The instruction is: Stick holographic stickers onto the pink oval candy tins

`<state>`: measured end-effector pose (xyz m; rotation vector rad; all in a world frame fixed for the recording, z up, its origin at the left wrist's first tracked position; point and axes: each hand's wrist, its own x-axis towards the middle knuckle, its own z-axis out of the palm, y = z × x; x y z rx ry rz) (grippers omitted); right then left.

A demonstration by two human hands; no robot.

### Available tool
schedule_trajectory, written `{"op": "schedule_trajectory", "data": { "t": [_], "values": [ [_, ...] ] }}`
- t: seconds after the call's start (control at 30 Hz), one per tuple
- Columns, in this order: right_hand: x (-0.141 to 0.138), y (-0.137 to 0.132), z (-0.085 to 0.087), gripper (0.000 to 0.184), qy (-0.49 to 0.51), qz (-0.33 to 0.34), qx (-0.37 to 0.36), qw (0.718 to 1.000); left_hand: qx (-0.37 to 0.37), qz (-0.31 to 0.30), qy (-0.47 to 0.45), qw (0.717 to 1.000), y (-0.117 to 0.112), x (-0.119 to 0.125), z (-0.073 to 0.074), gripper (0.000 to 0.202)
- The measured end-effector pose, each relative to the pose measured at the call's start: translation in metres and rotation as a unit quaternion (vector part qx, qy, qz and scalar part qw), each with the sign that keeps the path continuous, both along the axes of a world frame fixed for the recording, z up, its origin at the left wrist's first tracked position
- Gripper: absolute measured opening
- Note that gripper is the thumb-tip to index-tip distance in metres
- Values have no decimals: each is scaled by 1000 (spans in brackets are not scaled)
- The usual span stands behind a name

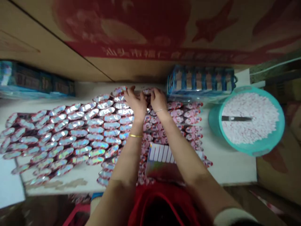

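Both my hands reach to the far edge of a white table [230, 163]. My left hand [135, 102] and my right hand [158, 99] lie side by side, fingers curled down onto small shiny foil packets [118, 91] at the back of the spread. Several rows of holographic silver packets [77, 135] cover the table's left half. Pink packets [188, 117] lie in rows to the right of my arms. A white-striped open box [162, 153] sits under my right forearm. What the fingers grip is hidden.
A teal tub [252, 121] full of small white-pink pieces, with a flat scoop lying in it, stands at the right. A blue display box [199, 81] stands behind the pink packets. Large printed cardboard boxes [150, 37] wall off the back. Blue packs [35, 80] lie far left.
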<state>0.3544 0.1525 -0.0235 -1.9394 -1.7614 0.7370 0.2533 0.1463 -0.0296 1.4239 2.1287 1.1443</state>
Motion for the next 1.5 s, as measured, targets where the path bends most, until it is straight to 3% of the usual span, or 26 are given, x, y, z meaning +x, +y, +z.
{"op": "schedule_trajectory", "data": {
  "t": [0.1, 0.13, 0.2, 0.33, 0.43, 0.53, 0.67, 0.83, 0.9, 1.0, 1.07, 1.2, 1.27, 1.37, 1.43, 1.5],
  "values": [
    [26, -51, 18, 33, 85, 86, 89, 989, -14, -191, -32, 981, -58, -26, 22, 19],
    [38, -73, 25, 33, 97, 87, 104, 986, -50, -248, -44, 967, -85, -33, 30, 17],
    [65, -123, 37, 33, 83, 70, 111, 988, -133, -302, -50, 943, -144, -41, 42, 18],
    [105, -219, 42, 49, -27, 101, 82, 991, -215, -225, 14, 950, -243, -31, 44, 28],
    [112, -269, 40, 74, -80, 214, 51, 972, -233, -195, -28, 952, -279, -12, 43, 23],
    [102, -292, 47, 97, -101, 286, 52, 951, -229, -177, -180, 940, -287, 2, 59, 23],
    [83, -281, 79, 107, -66, 287, 110, 949, -190, -181, -322, 910, -280, 3, 114, 25],
    [66, -260, 145, 75, 69, 299, 161, 938, -104, -222, -275, 929, -275, -10, 193, 33],
    [62, -259, 170, 81, 98, 290, 193, 932, -87, -232, -241, 938, -278, -15, 217, 30],
    [57, -259, 201, 108, 91, 265, 245, 928, -81, -234, -215, 945, -285, -20, 245, 26],
    [54, -257, 216, 108, 89, 278, 261, 920, -78, -234, -209, 946, -290, -21, 261, 24],
    [46, -251, 230, 67, 138, 356, 254, 888, -48, -260, -139, 954, -297, -28, 289, 20],
    [42, -249, 234, 47, 152, 371, 234, 886, 11, -264, -15, 964, -297, -33, 298, 15],
    [38, -251, 242, 34, 158, 371, 188, 896, 136, -221, 154, 953, -295, -41, 302, 21],
    [37, -253, 249, 30, 168, 379, 153, 897, 137, -233, 141, 952, -294, -47, 299, 39],
    [40, -251, 254, 30, 188, 392, 118, 893, 73, -265, 85, 958, -293, -54, 295, 38]
  ]
}}
